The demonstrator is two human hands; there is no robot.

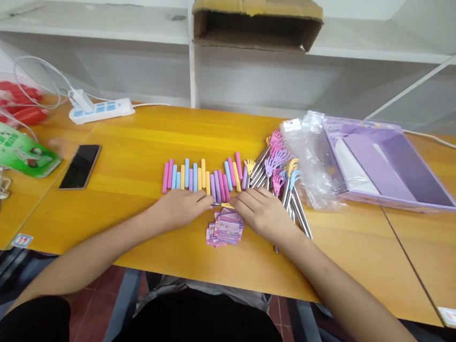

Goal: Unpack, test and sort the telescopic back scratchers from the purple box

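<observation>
My left hand (186, 207) is closed on a thin metal rod (216, 204), most of it hidden by the fingers. Facing it, my right hand (262, 212) has its fingers closed around a yellow tube (228, 205); rod and tube meet in the narrow gap between my hands. Just below lies a loose pile of small purple printed cards (228, 227). Pink, blue, yellow and purple tubes (191, 175) stretch in an uneven row beyond my fingers. Beside my right hand, metal back scratchers (279, 162) with coloured hand-shaped heads are heaped, partly covered by that hand.
Clear plastic bags (309, 163) lie against an open purple box (403, 198) on the right. To the left are a phone (80, 166), a power strip (102, 110) and a green pouch (24, 148). A cardboard box (258, 4) sits on the shelf (105, 22) behind.
</observation>
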